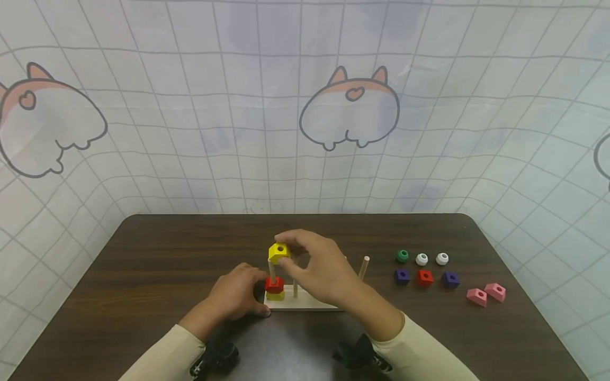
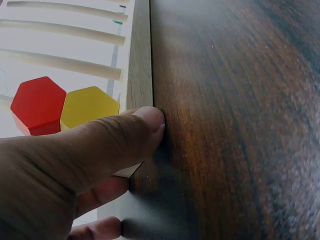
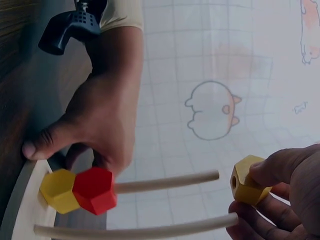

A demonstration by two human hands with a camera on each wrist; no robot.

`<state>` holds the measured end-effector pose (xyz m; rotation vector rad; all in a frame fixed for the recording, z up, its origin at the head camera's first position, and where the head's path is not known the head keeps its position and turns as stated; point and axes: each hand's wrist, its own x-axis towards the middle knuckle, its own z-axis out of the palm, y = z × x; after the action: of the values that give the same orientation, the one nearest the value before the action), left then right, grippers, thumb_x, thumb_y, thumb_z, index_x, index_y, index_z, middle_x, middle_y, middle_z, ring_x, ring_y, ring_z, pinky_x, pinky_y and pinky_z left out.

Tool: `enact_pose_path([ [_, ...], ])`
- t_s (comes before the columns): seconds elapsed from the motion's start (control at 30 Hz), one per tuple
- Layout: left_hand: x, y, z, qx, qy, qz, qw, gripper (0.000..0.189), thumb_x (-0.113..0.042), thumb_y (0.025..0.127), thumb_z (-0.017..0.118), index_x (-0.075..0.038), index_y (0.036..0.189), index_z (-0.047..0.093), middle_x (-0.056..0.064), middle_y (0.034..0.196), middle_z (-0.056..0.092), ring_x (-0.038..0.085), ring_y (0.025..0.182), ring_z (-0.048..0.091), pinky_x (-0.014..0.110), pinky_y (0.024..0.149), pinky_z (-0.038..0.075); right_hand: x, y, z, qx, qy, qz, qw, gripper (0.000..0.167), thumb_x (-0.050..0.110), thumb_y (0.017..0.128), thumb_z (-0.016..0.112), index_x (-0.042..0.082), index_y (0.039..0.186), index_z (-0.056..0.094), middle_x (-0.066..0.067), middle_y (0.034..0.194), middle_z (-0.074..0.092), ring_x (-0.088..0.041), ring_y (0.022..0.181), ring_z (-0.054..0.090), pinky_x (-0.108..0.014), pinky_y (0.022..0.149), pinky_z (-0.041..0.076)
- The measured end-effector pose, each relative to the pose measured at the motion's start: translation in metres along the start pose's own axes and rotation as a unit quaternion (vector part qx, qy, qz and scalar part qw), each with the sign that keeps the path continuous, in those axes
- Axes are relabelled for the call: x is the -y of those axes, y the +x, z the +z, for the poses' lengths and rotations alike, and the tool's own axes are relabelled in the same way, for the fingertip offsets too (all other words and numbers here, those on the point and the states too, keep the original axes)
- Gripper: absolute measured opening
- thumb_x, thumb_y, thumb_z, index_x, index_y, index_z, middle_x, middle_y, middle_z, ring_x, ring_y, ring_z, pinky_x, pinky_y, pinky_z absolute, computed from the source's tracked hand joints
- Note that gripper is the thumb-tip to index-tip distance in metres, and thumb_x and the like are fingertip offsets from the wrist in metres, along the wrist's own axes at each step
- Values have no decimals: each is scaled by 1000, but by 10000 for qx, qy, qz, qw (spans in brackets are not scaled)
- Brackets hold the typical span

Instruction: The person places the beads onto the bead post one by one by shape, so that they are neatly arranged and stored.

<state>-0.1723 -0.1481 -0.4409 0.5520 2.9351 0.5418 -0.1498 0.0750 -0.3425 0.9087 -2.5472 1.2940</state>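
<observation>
A yellow hexagonal bead (image 1: 277, 253) with a hole is pinched between the thumb and fingers of my right hand (image 1: 324, 267). In the right wrist view this yellow bead (image 3: 245, 181) is just off the tip of the end peg (image 3: 170, 181). Lower on that peg, a red hexagonal bead (image 1: 274, 285) sits on another yellow bead (image 1: 275, 296) at the wooden base (image 1: 305, 302). My left hand (image 1: 235, 293) grips the left end of the base, its thumb (image 2: 145, 122) along the front edge.
On the right of the dark table (image 1: 181, 248) lie a green bead (image 1: 402, 256), white beads (image 1: 421, 259), purple cubes (image 1: 402, 276), a red cube (image 1: 424, 278) and pink blocks (image 1: 477, 297). More upright pegs (image 1: 364, 267) stand along the base. A patterned curtain (image 1: 267, 106) hangs behind.
</observation>
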Motion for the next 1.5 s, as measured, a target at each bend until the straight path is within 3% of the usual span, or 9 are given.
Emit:
enact_pose_path([
  [0.23, 0, -1, 0, -74, -11, 99, 9999, 53, -37, 59, 99, -29, 105, 75, -11, 102, 70, 21, 110, 60, 53, 75, 54, 3, 3, 9, -68, 99, 49, 9999, 39, 9, 91, 78, 10, 128, 66, 1, 119, 71, -12, 98, 65, -33, 87, 55],
  [0.53, 0, -1, 0, -66, -42, 36, 10000, 51, -37, 59, 99, -32, 103, 74, -14, 100, 68, 20, 109, 59, 52, 73, 54, 11, 3, 18, 2, 86, 510, 9987, 45, 12, 94, 75, 14, 136, 60, 2, 126, 68, -13, 103, 67, -32, 88, 54],
  [0.87, 0, 0, 1, -62, 21, 18, 10000, 52, -38, 58, 100, -31, 104, 75, -14, 98, 68, 19, 109, 59, 51, 72, 54, 9, 2, 20, -159, -27, 511, 9986, 50, 10, 92, 75, 13, 139, 57, 0, 123, 69, -14, 99, 66, -32, 85, 54],
  [1.23, -2, -1, 0, -78, 9, -33, 10000, 51, -37, 59, 99, -32, 102, 74, -14, 99, 68, 19, 109, 59, 50, 72, 54, 7, 0, 28, -194, 57, 588, 9981, 56, 10, 94, 73, 11, 144, 50, -1, 124, 69, -15, 103, 66, -40, 90, 54],
  [1.5, -1, -1, 1, -78, -10, -53, 10000, 54, -36, 59, 99, -29, 107, 75, -10, 104, 69, 21, 112, 60, 53, 74, 54, 3, 1, 34, -43, 161, 628, 9979, 64, 8, 93, 73, 11, 149, 42, 3, 120, 70, -14, 101, 67, -35, 89, 54],
])
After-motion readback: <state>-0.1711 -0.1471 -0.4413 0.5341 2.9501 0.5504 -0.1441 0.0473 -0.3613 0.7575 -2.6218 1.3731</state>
